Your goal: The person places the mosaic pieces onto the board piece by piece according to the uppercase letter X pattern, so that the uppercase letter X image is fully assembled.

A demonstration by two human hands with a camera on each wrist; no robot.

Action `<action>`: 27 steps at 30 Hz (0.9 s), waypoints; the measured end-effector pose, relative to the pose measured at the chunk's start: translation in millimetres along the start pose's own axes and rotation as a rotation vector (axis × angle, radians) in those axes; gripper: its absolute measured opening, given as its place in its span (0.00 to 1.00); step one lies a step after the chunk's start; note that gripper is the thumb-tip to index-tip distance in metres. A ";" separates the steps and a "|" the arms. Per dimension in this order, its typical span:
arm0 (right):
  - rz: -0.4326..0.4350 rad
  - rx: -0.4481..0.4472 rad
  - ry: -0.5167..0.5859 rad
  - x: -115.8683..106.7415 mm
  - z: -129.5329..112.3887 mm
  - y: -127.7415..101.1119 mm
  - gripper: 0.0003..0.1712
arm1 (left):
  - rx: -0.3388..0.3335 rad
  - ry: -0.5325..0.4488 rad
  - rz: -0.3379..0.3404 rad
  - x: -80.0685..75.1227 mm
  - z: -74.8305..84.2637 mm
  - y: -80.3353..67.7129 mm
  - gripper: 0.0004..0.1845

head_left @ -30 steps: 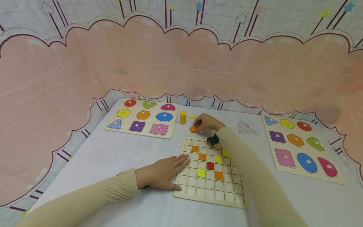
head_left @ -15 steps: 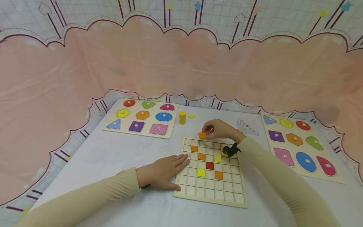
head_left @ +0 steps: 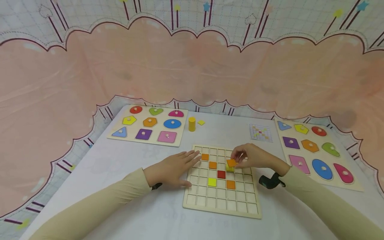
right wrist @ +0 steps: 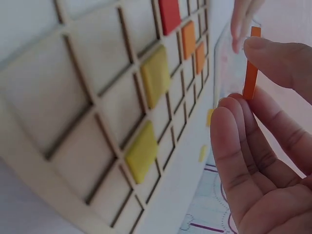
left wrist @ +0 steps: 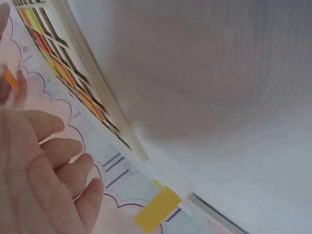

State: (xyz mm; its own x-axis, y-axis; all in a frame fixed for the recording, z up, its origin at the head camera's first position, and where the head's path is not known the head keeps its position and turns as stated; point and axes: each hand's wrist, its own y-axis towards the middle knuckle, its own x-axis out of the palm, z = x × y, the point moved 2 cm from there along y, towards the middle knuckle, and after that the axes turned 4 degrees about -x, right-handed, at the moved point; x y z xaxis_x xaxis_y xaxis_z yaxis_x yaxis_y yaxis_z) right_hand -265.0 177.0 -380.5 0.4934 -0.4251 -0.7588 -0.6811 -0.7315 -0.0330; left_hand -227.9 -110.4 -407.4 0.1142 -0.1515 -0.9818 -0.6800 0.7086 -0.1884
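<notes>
My right hand (head_left: pixel 250 156) pinches an orange square tile (right wrist: pixel 251 68) between thumb and fingers, above the upper right part of a wooden grid board (head_left: pixel 207 201). Under that tile in the head view, a yellow tile (head_left: pixel 230 168) is partly covered. The board also bears a red tile (head_left: pixel 221 174), another yellow tile (head_left: pixel 212 182) and several orange tiles, one of them (head_left: pixel 230 184) toward the lower right. Flat with its fingers extended, my left hand (head_left: pixel 171 168) lies at the board's left edge. The right wrist view shows a yellow tile (right wrist: pixel 142 152) near the board's corner, which my right hand hides in the head view.
Behind the board stand a yellow cylinder (head_left: pixel 192 124), apparently stacked, and a loose yellow tile (head_left: pixel 201 122). A printed pattern card (head_left: pixel 261 133) lies at the back right. Knobbed shape puzzles flank the board, one left (head_left: pixel 138 140) and one right (head_left: pixel 322 181).
My right hand has brought the orange tile from the table behind the board toward me and rightward, over the grid. The left hand has stayed at the left edge, its fingers slightly lifted.
</notes>
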 end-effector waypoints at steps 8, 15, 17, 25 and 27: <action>-0.026 0.039 0.029 15.9 0.0 -24.5 0.12 | -0.046 -0.037 -0.051 10.6 -10.7 7.0 0.50; -0.060 0.078 0.051 32.1 3.4 -43.1 0.13 | -0.052 -0.051 -0.076 13.2 -12.1 8.3 0.50; -0.077 0.089 0.069 37.1 5.4 -46.7 0.12 | -0.053 -0.053 -0.076 13.6 -12.2 8.4 0.50; -0.106 0.072 0.106 44.5 5.4 -53.4 0.13 | -0.057 -0.036 -0.067 16.0 -12.9 8.3 0.49; -0.114 0.068 0.106 45.2 4.6 -54.2 0.14 | -0.056 -0.040 -0.069 16.6 -12.8 8.3 0.49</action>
State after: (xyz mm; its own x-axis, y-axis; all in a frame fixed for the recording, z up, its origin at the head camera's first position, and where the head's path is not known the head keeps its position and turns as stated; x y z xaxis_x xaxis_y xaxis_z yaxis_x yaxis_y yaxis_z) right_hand -208.3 199.9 -416.1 0.6210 -0.3980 -0.6752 -0.6511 -0.7416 -0.1616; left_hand -241.0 -115.8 -425.0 0.1903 -0.1698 -0.9669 -0.7089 0.6576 -0.2550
